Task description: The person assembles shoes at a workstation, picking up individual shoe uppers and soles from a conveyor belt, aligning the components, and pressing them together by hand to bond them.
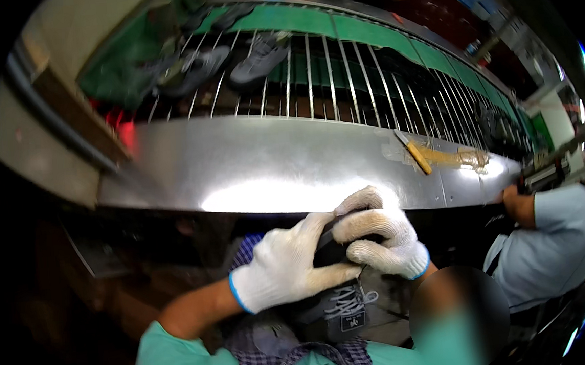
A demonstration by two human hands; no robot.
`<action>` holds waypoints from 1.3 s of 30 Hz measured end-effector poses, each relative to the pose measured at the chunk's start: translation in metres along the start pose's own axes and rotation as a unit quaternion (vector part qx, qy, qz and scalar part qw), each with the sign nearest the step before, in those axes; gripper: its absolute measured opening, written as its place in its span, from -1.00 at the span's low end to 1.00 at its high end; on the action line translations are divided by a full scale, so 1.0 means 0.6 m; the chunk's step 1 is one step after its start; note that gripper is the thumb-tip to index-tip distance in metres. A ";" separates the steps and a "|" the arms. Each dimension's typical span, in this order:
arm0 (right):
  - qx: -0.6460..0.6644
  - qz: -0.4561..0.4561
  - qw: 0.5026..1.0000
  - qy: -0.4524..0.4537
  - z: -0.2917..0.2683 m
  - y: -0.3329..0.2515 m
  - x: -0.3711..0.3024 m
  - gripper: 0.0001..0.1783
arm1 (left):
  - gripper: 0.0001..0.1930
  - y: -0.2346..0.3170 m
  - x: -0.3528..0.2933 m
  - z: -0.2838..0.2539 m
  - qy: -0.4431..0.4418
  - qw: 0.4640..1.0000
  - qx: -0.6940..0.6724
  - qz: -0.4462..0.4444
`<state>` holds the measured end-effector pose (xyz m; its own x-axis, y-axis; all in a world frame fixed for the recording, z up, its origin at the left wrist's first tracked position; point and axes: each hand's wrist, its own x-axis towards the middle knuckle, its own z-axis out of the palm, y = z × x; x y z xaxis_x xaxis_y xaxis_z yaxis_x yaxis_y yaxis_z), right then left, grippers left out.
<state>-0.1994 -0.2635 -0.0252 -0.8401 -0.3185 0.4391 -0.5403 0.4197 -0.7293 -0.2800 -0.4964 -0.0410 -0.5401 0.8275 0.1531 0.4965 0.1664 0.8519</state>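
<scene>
Close to my body I hold a dark shoe (pixel 345 306) with pale grey criss-cross laces and a label on its tongue. My left hand (pixel 281 264), in a white knit glove with a blue cuff edge, is closed round the shoe's side, thumb and fingers apart across it. Gloved the same way, my right hand (pixel 383 234) curls its fingers over the shoe's dark upper end. Both hands hide much of that end, so I cannot tell exactly what the fingertips press on.
Before me runs a shiny metal ledge (pixel 256 151). A yellow-handled knife (pixel 414 153) lies on it beside brown tape (pixel 464 159). Beyond are metal rods (pixel 309 79), a green belt (pixel 301 20) and grey shoes (pixel 257 61). A co-worker's sleeve (pixel 562 211) is at right.
</scene>
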 end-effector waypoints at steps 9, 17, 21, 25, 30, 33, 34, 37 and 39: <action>0.125 0.298 0.923 0.211 0.170 0.029 -0.054 -0.43 | -0.15 -0.068 0.018 -0.086 0.110 0.991 -0.044 0.067; -0.152 0.254 0.945 0.141 0.199 -0.084 -0.060 -0.04 | -0.44 -0.131 0.063 -0.050 0.025 0.997 -0.064 0.037; -0.169 0.269 0.938 0.138 0.206 -0.074 -0.089 0.00 | -0.44 -0.200 0.047 -0.026 0.087 0.958 -0.271 -0.041; -0.152 0.221 0.946 0.184 0.213 -0.037 -0.107 -0.04 | -0.39 -0.194 0.046 -0.014 0.105 0.955 -0.275 -0.046; -0.299 0.086 0.941 0.136 0.185 0.114 -0.153 -0.39 | -0.36 -0.185 0.053 -0.019 0.109 0.977 -0.182 -0.031; -0.333 0.136 0.922 0.140 0.144 0.131 -0.098 -0.40 | -0.40 -0.197 0.050 -0.021 0.127 0.976 -0.175 -0.014; -0.363 0.099 0.910 0.173 0.156 0.131 -0.081 -0.41 | -0.42 -0.192 0.053 -0.021 0.120 0.977 -0.174 -0.025; -0.351 0.183 0.914 0.087 0.143 0.094 -0.020 -0.56 | -0.49 -0.182 0.060 -0.024 0.121 0.981 -0.150 -0.021; -0.289 0.239 0.923 0.083 0.134 0.115 0.001 -0.64 | -0.48 -0.172 0.067 -0.025 0.134 0.982 -0.126 -0.039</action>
<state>-0.2334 -0.3030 -0.1175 -0.9590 0.1357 0.2489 -0.0003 0.8775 -0.4797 -0.3632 -0.4887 -0.1155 -0.7461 0.6410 0.1801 0.2803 0.0571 0.9582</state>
